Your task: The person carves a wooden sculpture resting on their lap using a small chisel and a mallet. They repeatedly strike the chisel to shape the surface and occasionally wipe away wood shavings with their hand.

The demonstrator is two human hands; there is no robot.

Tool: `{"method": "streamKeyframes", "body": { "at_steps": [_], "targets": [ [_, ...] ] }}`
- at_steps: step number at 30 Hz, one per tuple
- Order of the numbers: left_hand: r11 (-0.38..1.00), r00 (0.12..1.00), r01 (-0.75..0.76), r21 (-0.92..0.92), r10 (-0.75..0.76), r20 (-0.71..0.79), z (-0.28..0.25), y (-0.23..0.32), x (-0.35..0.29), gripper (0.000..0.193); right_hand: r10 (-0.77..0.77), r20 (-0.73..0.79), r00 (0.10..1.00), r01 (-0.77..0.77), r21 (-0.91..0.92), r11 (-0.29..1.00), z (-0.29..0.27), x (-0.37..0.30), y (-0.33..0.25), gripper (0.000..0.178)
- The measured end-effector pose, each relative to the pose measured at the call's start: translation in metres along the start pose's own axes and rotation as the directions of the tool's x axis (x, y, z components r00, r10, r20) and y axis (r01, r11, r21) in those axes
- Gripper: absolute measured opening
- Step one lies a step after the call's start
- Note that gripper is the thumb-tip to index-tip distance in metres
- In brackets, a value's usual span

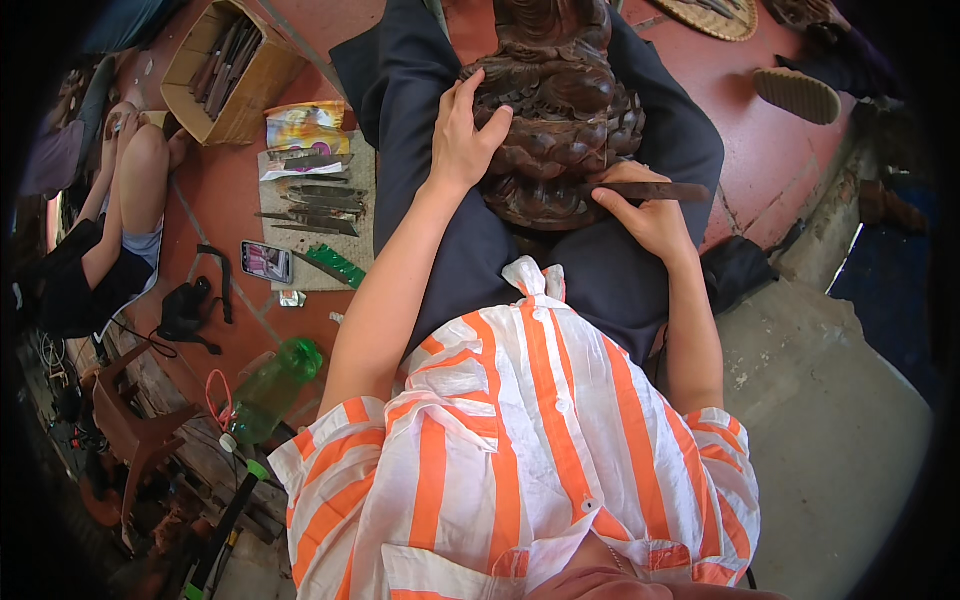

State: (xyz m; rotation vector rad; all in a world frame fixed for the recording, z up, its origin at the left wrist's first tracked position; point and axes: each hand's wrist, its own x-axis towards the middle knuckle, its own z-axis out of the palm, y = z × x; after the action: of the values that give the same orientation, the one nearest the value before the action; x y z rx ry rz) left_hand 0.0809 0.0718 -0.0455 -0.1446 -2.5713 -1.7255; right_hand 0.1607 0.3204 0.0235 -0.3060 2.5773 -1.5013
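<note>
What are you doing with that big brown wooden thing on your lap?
A person in an orange-and-white striped shirt sits with a dark brown carved wooden sculpture on their lap. The left hand rests on its side, and the right hand holds a flat dark carving chisel against its base. More chisels lie on a grey mat nearby.

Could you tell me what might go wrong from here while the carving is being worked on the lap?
1. The right hand presses a chisel against the dark wood carving near the left hand bracing it; a slip could likely cut those fingers.
2. The carving rests on the lap, not clamped, so it might shift.
3. Loose blades on the mat lie beside the phone; reaching over could nick something.
</note>
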Motion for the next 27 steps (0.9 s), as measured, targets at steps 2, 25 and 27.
{"method": "streamKeyframes", "body": {
  "at_steps": [2,25,27],
  "targets": [
    [1.0,1.0,0.0,0.005,0.0,0.0,0.0,0.0,0.0,0.065,0.012,0.007,1.0,-0.012,-0.02,1.0,-0.001,0.003,0.001,0.013],
    [0.616,0.538,-0.711,-0.339,0.787,0.301,0.076,0.136,-0.112,0.059,0.231,-0.114,0.966,-0.166,0.41,0.897,0.029,-0.059,-0.038,0.023],
    [0.653,0.591,-0.674,-0.345,0.757,0.279,0.075,0.138,-0.112,0.045,0.146,-0.103,0.984,-0.104,0.335,0.936,0.03,-0.067,-0.031,0.026]
  ]
}}
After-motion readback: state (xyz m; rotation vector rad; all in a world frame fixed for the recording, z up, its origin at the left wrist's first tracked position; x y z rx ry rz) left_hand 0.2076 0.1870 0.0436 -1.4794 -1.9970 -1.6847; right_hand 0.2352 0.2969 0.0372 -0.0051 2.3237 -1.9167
